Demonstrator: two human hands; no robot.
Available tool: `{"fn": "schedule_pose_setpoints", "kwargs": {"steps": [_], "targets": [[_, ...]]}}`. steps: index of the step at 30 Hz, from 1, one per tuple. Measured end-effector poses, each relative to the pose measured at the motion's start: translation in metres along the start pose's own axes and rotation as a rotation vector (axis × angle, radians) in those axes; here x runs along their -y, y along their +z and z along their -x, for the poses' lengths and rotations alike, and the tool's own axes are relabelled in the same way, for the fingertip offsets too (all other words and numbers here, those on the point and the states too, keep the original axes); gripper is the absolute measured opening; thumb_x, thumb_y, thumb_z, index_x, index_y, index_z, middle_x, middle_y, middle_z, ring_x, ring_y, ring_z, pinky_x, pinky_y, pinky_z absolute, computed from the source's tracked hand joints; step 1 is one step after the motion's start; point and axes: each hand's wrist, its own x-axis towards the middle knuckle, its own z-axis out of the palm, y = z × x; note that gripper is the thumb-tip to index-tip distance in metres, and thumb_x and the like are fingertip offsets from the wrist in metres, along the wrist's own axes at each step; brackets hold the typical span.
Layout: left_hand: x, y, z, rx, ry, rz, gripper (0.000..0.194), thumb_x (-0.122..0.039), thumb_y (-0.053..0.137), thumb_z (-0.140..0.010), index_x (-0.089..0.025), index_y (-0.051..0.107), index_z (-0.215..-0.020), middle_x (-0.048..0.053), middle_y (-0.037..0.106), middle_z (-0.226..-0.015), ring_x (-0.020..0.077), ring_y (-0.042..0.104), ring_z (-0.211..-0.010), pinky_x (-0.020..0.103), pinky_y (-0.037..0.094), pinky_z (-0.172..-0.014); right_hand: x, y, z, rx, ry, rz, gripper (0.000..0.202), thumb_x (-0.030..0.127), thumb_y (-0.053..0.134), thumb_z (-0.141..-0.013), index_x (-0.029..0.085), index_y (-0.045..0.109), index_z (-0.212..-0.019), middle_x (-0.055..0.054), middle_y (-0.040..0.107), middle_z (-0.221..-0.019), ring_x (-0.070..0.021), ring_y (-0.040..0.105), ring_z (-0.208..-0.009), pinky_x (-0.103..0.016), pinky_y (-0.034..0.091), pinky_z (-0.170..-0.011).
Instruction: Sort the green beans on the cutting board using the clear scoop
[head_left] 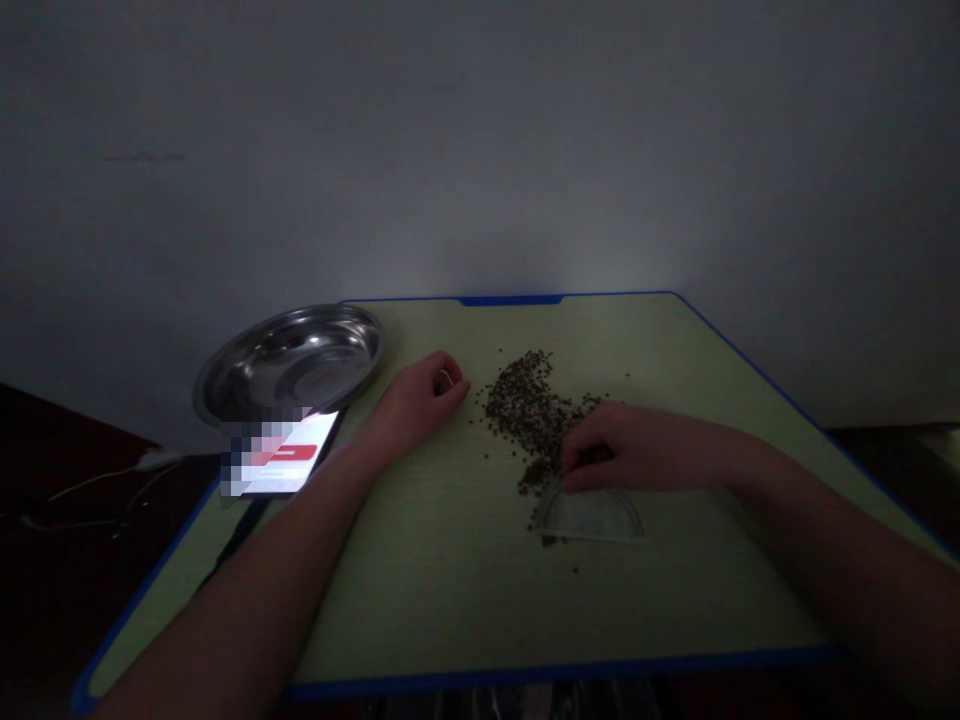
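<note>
A loose heap of small dark seeds or beans (pixel 529 405), with paler bits among them, is spread over the light green tabletop (pixel 435 580). My left hand (pixel 424 400) rests just left of the heap, its fingers curled in towards the thumb; whatever they may hold is hidden. At the heap's near right side, my right hand (pixel 604 450) is closed in a pinch, fingertips pointing down. Under and in front of it lies a clear half-round protractor (pixel 592 517), touched or overlapped by the fingers. What the right fingertips grip, if anything, cannot be made out.
A shiny steel basin (pixel 300 360) stands at the table's back left. In front of it a lit phone (pixel 300 460) lies near my left forearm. A blue rim (pixel 510 300) edges the table, with a grey wall (pixel 510 150) behind. White cables (pixel 112 485) hang at the left.
</note>
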Motion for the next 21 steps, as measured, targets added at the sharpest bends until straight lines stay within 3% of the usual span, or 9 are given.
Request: {"fn": "schedule_pose_setpoints", "kwargs": {"steps": [11,21], "targets": [[0.0,0.001,-0.001,-0.003,0.015,-0.015,0.015,-0.034,0.056,-0.081,-0.019,0.055,-0.079,-0.001,0.059,-0.067,0.0123,0.049,-0.057,0.026,0.036,-0.054,0.014,0.014,-0.002,0.071,-0.048,-0.012,0.022,0.034,0.06,-0.088,0.018,0.074,-0.085,0.001,0.067,-0.069,-0.011,0.056,-0.059,-0.023,0.037,-0.055],[-0.002,0.001,0.0,-0.008,0.008,-0.016,0.016,-0.033,0.056,-0.081,-0.018,0.057,-0.078,-0.001,0.059,-0.066,0.012,0.049,-0.057,0.026,0.036,-0.055,0.025,0.019,0.0,0.058,-0.065,-0.003,0.018,0.031,0.063,-0.087,0.018,0.074,-0.083,0.003,0.068,-0.067,-0.0094,0.057,-0.059,-0.022,0.038,-0.056]]}}
